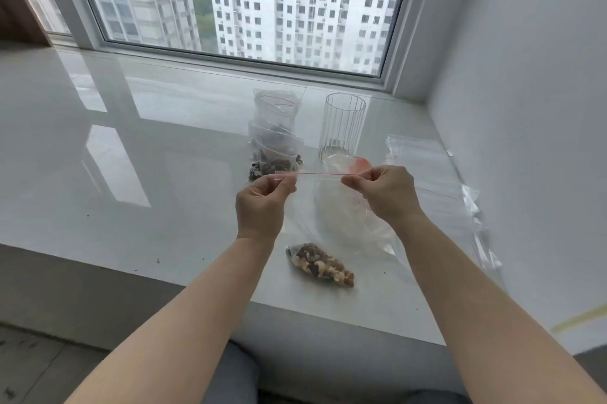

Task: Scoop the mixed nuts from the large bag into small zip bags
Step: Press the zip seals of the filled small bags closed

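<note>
I hold a clear zip bag [331,206] by its red-lined top strip, stretched level between both hands above the sill. My left hand [262,203] pinches the strip's left end. My right hand [384,193] pinches the right end. Mixed nuts [323,265] fill the bag's bottom corner, which rests on the white sill [131,173]. Behind it, several small zip bags of nuts [276,147] are stacked against each other. An orange-red scoop [361,162] shows partly behind my right hand.
A ribbed clear glass [341,126] stands beside the stacked bags. A pile of flat empty zip bags [437,180] lies along the right wall. The sill's front edge runs below the nuts. A window closes off the far side.
</note>
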